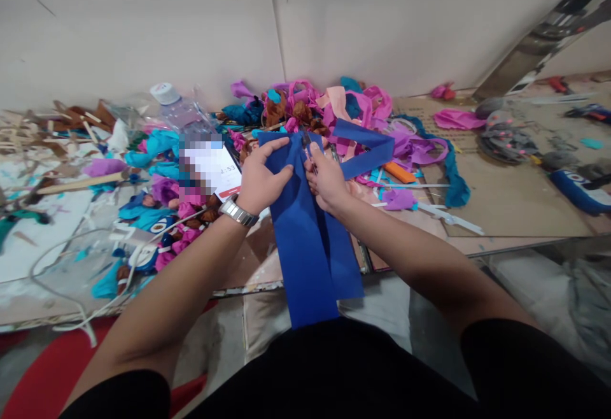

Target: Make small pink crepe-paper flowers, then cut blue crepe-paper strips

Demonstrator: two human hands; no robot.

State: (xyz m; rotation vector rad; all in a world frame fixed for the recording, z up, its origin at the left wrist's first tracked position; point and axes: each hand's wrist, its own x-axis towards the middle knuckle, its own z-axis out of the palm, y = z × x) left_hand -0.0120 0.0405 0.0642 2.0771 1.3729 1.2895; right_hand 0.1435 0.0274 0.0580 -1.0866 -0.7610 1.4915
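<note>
A long strip of dark blue crepe paper (305,241) hangs from the worktop edge down toward my lap, split lengthwise up its middle. My left hand (260,177), with a metal watch on its wrist, grips the left part of the strip near its top. My right hand (327,180) is closed on scissors (308,148), whose blades sit in the split of the blue paper. Another band of the same blue paper (367,148) runs off to the right behind my right hand.
A heap of pink, purple, teal and brown paper scraps (305,110) lies beyond the hands. A clear plastic bottle (176,110) lies at the left, near wooden sticks (81,183) and a white cable (95,317). A cardboard sheet (515,196) and tools are at the right.
</note>
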